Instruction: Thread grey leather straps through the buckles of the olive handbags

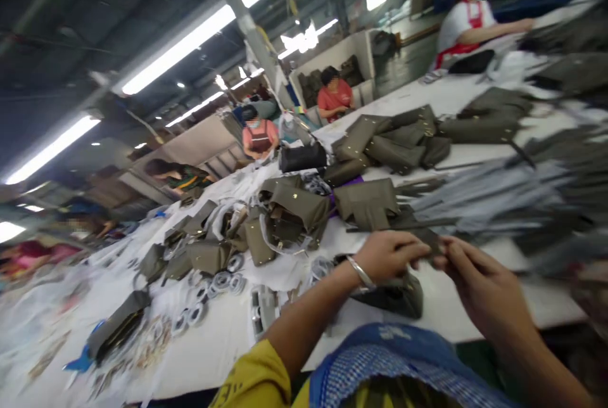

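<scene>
Above the table's near side, my left hand [390, 257], with a silver bangle at the wrist, pinches one end of a small dark olive flap-like piece [432, 243]. The other end sits between the fingertips of my right hand [487, 281]. Fingers cover part of this piece, and blur hides its exact kind. Below my hands lies a dark olive handbag [403, 297], partly hidden by my left forearm. Just beyond is another olive bag part [365, 202] with a purple item [333, 205] behind it.
Olive bags [297, 205] and bag parts crowd the white table [209, 354]. Rolls of white tape [222, 281] lie at left, near a bag [118, 325] and a blue item [80, 360]. Grey strips [494, 192] spread at right. Several people work along the far side.
</scene>
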Demonstrator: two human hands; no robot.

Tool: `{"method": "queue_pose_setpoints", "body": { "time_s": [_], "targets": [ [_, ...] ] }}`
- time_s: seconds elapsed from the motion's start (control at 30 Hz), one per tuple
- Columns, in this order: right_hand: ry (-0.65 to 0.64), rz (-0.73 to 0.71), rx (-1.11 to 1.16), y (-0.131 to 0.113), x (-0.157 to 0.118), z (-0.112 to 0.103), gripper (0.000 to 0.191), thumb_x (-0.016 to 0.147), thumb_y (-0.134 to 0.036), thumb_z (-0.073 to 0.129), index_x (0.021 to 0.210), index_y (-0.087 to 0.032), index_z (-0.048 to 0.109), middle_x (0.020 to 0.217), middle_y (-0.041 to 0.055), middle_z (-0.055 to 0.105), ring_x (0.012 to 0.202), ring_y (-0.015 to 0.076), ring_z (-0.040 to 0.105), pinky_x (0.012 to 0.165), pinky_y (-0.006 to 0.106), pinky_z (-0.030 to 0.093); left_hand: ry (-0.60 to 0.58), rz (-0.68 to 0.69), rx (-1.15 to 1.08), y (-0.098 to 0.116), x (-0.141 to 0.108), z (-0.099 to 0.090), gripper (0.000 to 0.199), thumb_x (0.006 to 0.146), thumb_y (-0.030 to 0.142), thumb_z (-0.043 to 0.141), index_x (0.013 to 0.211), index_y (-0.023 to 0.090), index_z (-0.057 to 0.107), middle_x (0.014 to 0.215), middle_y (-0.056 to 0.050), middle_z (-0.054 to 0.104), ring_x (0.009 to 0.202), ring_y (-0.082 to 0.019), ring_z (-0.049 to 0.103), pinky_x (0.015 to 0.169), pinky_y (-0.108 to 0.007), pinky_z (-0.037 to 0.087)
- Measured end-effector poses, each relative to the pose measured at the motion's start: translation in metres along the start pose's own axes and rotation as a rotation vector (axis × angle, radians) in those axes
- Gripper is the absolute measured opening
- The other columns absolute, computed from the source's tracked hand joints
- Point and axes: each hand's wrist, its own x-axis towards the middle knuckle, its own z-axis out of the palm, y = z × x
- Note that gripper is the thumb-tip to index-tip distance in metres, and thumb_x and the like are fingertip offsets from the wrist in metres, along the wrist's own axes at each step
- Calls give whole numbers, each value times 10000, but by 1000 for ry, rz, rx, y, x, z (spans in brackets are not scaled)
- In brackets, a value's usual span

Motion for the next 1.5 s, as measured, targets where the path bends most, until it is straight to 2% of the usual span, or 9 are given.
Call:
{"method": "queue_pose_setpoints", "body": {
  "time_s": [0.03, 0.13, 0.3, 0.5, 0.67, 0.83, 1.1, 1.33, 1.5],
  "targets": [
    [-17, -9, -34, 9, 2, 2, 313, 793, -432, 619, 1029, -231, 662, 917, 65, 679, 797, 189, 638, 831, 365, 516, 15, -13, 10, -4, -1, -7, 389, 872, 455, 431, 779, 152, 656, 648, 16, 596, 580, -81, 482, 592, -172, 392],
    [-304, -198, -413, 43, 9, 5, 372, 794, -438, 600, 1110, -245, 637, 1097, 79, 656, 1000, 249, 603, 917, 446, 471, 58, -67, 8, -25, -5, -28, 434, 885, 468, 392, 688, 144, 603, 555, 31, 522, 490, -72, 415, 516, -184, 348],
    [-682, -468, -901, 103, 10, 13, 683, 686, -406, 719, 1310, -258, 485, 1325, 108, 519, 1262, 304, 408, 1052, 514, 293, 39, -127, -17, -53, -19, -47, 450, 883, 503, 376, 692, 148, 577, 502, 42, 466, 457, -72, 395, 490, -190, 336],
    [-852, -576, -1136, 127, 13, 19, 434, 734, -334, 693, 1153, -247, 619, 982, 81, 682, 1063, 270, 556, 1076, 574, 93, 54, -140, -13, -55, -29, -52, 440, 879, 496, 398, 696, 142, 586, 594, 6, 567, 483, -69, 415, 489, -187, 341],
    [-767, -537, -946, 119, 15, 18, 301, 805, -363, 616, 1087, -262, 642, 946, 39, 679, 972, 215, 592, 1087, 523, 143, 61, -175, 39, -53, -35, -53, 353, 851, 452, 472, 976, 154, 615, 679, -5, 665, 463, -76, 434, 477, -194, 346],
    [-507, -379, -683, 107, 12, 14, 331, 797, -376, 622, 1089, -220, 619, 1045, 66, 653, 1000, 226, 574, 968, 426, 377, 11, -182, 241, -64, -35, -39, 278, 828, 392, 502, 834, 154, 645, 671, -11, 700, 553, -107, 545, 552, -205, 382],
    [-561, -369, -523, 96, 5, 10, 308, 834, -366, 580, 1116, -249, 624, 947, 47, 634, 898, 199, 584, 823, 328, 451, -7, -198, 319, -83, -30, -17, 266, 829, 384, 481, 806, 179, 648, 676, 1, 709, 672, -138, 625, 661, -225, 435],
    [-537, -447, -672, 103, 0, 14, 299, 836, -331, 580, 1127, -280, 629, 896, 41, 610, 822, 176, 577, 743, 294, 456, -38, -202, 477, -82, -27, -6, 226, 793, 366, 532, 756, 191, 669, 664, -5, 697, 701, -161, 631, 643, -242, 427],
    [-579, -495, -742, 107, -2, 16, 326, 844, -324, 560, 1162, -271, 607, 889, 48, 602, 805, 172, 573, 734, 290, 459, -10, -169, 479, -88, -29, 1, 177, 780, 334, 566, 868, 208, 652, 739, -3, 696, 729, -160, 635, 649, -237, 442]
  ]
}}
